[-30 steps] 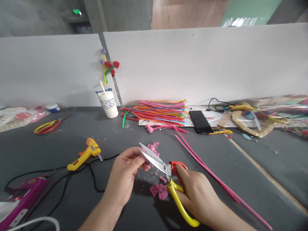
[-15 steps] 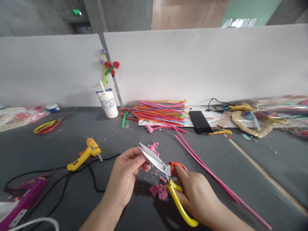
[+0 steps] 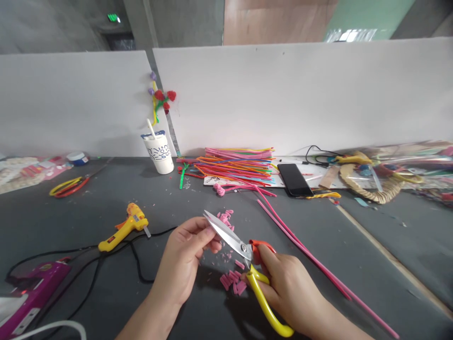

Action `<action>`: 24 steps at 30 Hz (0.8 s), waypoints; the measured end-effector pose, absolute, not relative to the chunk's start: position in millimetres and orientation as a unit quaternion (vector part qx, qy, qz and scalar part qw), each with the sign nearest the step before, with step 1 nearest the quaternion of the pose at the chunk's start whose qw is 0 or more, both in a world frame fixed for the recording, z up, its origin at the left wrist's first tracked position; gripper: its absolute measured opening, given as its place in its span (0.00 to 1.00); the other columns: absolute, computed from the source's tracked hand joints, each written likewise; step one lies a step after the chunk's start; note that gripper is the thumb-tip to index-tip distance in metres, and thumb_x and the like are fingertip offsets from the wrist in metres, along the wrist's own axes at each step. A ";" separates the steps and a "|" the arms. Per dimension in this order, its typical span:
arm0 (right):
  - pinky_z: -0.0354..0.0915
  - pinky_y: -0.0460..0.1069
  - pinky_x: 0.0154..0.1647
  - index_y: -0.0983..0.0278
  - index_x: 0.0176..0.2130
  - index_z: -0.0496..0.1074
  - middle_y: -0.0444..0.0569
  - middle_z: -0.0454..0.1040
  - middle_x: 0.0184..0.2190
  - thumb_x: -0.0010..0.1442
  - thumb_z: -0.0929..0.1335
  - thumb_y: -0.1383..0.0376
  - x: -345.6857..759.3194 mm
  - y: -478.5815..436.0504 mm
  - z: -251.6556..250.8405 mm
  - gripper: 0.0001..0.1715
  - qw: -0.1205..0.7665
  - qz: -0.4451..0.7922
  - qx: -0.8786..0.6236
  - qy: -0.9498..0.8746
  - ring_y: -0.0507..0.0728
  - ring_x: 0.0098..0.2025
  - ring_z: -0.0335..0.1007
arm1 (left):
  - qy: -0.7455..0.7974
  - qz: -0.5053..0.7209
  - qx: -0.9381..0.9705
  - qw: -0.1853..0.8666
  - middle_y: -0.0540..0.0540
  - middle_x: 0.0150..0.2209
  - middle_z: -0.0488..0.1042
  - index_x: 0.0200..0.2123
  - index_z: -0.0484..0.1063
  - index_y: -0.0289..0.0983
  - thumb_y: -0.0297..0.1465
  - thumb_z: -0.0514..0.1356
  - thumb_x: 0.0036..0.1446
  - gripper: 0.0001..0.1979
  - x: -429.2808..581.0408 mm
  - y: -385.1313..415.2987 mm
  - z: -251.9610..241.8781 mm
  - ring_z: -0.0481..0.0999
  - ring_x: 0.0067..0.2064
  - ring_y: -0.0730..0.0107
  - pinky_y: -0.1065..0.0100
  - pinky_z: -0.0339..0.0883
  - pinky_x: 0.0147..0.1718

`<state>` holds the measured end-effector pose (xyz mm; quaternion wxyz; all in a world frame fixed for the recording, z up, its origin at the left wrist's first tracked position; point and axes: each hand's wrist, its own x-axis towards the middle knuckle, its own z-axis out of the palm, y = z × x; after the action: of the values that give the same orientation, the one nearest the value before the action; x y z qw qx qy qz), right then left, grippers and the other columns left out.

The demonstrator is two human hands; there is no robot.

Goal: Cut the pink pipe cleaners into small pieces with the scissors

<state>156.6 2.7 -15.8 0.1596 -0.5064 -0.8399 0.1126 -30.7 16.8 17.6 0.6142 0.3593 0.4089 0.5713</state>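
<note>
My right hand [image 3: 283,274] grips a pair of scissors [image 3: 264,302] with one yellow and one red-orange handle. Their silver blades point up and left, close together, and meet the fingertips of my left hand [image 3: 193,248]. Those fingers are pinched; whatever small thing they hold is hidden behind thumb and blades. Short pink pipe cleaner pieces [image 3: 233,282] lie below the blades. A second heap of curled pink clippings [image 3: 225,218] sits just beyond the blades, with tiny bits of fluff scattered between. Long pink pipe cleaners [image 3: 300,243] stretch diagonally across the table, right of my right hand.
A yellow glue gun [image 3: 123,229] with black cables lies left, near a purple power strip [image 3: 42,293]. Toward the back stand a white cup [image 3: 161,153], a pile of coloured pipe cleaners [image 3: 237,165] and a black phone [image 3: 295,179]. Another pair of scissors [image 3: 69,187] lies far left.
Hardly anything differs. The scissors' yellow handle has shifted very slightly down and right; my left hand keeps its pinch in the same place.
</note>
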 end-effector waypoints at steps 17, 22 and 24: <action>0.50 0.42 0.16 0.62 0.23 0.57 0.36 0.55 0.15 0.52 0.62 0.56 151.7 10.2 2.6 0.14 0.299 0.459 -0.539 -0.640 0.47 0.15 0.50 | 0.399 0.466 0.404 0.679 0.49 0.24 0.72 0.27 0.71 0.34 0.28 0.59 0.51 0.04 -21.9 12.3 17.2 0.69 0.24 0.77 0.75 0.62 0.26; 0.49 0.41 0.12 0.62 0.28 0.62 0.34 0.55 0.11 0.49 0.64 0.59 147.9 8.6 11.6 0.09 0.333 0.588 -0.511 -0.532 0.46 0.11 0.50 | 0.380 0.376 0.393 0.748 0.48 0.23 0.71 0.27 0.69 0.33 0.29 0.58 0.51 0.05 -7.2 7.7 7.6 0.69 0.23 0.75 0.73 0.61 0.24; 0.49 0.40 0.11 0.62 0.27 0.62 0.34 0.58 0.11 0.49 0.64 0.60 147.5 7.8 11.1 0.07 0.338 0.591 -0.509 -0.526 0.45 0.11 0.51 | 0.379 0.351 0.399 0.758 0.47 0.22 0.71 0.27 0.70 0.32 0.29 0.58 0.50 0.05 -3.8 6.4 5.4 0.69 0.23 0.74 0.72 0.60 0.24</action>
<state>147.5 7.8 11.1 0.3376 -0.5091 -0.5264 0.5914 -3.8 6.4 5.4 0.7578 0.3992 0.3788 0.3506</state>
